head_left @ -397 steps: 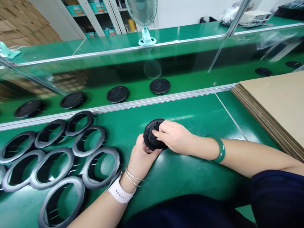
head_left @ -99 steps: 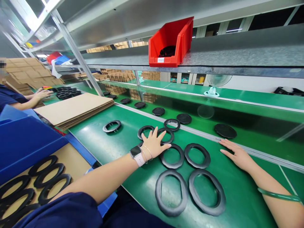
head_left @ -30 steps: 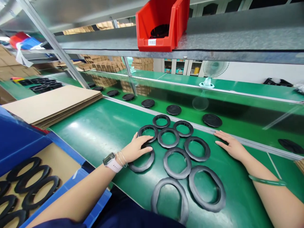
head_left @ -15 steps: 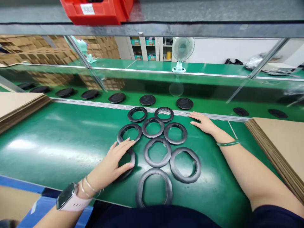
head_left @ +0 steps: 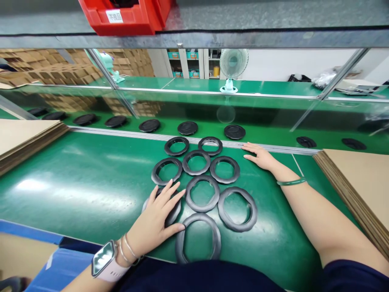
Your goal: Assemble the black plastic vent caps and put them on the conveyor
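Rings in black lie grouped on the green worktop, one partly covered by the left hand, its fingers spread open. The right hand, open with fingers extended, rests by the metal rail. Above, on the shelf, a red bin with a white label holds something black, mostly cut off. At lower left, a blue box with tan board inside contains a dark curved piece, partly in view.
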The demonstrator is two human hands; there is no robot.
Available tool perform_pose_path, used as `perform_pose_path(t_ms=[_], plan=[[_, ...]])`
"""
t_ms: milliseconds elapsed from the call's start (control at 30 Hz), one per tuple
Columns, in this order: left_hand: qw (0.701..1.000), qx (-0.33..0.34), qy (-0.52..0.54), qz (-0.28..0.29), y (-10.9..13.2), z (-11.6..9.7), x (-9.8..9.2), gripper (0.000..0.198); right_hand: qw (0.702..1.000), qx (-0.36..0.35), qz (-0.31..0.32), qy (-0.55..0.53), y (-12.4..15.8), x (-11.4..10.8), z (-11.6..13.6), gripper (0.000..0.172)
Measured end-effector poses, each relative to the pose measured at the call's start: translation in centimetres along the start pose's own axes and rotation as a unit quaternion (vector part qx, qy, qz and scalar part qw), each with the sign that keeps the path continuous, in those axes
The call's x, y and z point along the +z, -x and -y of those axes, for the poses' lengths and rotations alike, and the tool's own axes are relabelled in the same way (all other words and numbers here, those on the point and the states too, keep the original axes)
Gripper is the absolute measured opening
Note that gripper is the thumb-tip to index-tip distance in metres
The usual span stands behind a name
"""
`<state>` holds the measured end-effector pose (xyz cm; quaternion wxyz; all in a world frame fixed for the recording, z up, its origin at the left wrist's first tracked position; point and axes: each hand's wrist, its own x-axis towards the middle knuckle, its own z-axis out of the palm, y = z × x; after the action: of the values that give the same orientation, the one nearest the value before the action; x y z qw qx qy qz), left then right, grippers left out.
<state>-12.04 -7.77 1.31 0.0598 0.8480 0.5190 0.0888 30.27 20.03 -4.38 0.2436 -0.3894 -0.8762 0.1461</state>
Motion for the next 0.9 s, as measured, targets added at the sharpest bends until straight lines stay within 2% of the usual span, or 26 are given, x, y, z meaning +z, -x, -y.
perform_pose_path(t_ms=[100, 233, 467, 533, 633, 700, 733, 767, 800, 833, 900], plan=[[0.998, 0.036, 0.051, -0.028, 0.4, 0.0, -0.3, 0.074, 1.0, 0.0, 0.0, 0.004, 0.0, -0.1, 0.1, 0.046], [0.99, 0.078, 0.092, -0.071, 2.1, 0.7, -0.4, 0.063, 1.0, -0.002, 0.0, 0.007, 0.0, 0.0, 0.1, 0.046], [0.992, 0.101, 0.047, -0.056, 4.7, 1.5, -0.1, 0.058, 1.0, 0.007, 0.004, 0.001, 0.0, 0.0, 0.0, 0.047], [0.992, 0.104, 0.036, -0.056, 5.0, 1.8, 0.2, 0.049, 1.0, 0.008, 0.006, 0.0, 0.1, -0.1, 0.1, 0.047], [0.99, 0.09, 0.08, -0.071, 5.4, 2.3, 0.1, 0.028, 1.0, 0.012, 0.008, -0.003, 0.1, -0.2, 0.3, 0.047], [0.978, 0.019, 0.176, -0.106, 5.1, 2.4, -0.6, 0.022, 1.0, 0.012, 0.009, -0.001, 0.0, -0.3, 0.4, 0.047], [0.96, -0.039, 0.243, -0.133, 4.7, 2.3, -1.3, 0.018, 1.0, 0.011, 0.01, 0.0, 0.0, -0.3, 0.4, 0.047], [0.927, -0.102, 0.322, -0.166, 4.0, 2.1, -2.0, 0.012, 1.0, 0.01, 0.011, 0.001, 0.0, -0.3, 0.4, 0.047], [0.877, -0.161, 0.407, -0.197, 3.0, 1.9, -2.8, 0.008, 1.0, 0.008, 0.012, 0.001, 0.0, -0.4, 0.4, 0.046], [0.814, -0.201, 0.497, -0.224, 1.8, 1.5, -3.6, 0.009, 1.0, 0.006, 0.014, 0.001, 0.0, -0.4, 0.4, 0.046], [0.667, -0.215, 0.673, -0.236, -1.2, 0.6, -4.7, 0.016, 1.0, 0.005, 0.014, 0.001, 0.0, -0.4, 0.4, 0.045]])
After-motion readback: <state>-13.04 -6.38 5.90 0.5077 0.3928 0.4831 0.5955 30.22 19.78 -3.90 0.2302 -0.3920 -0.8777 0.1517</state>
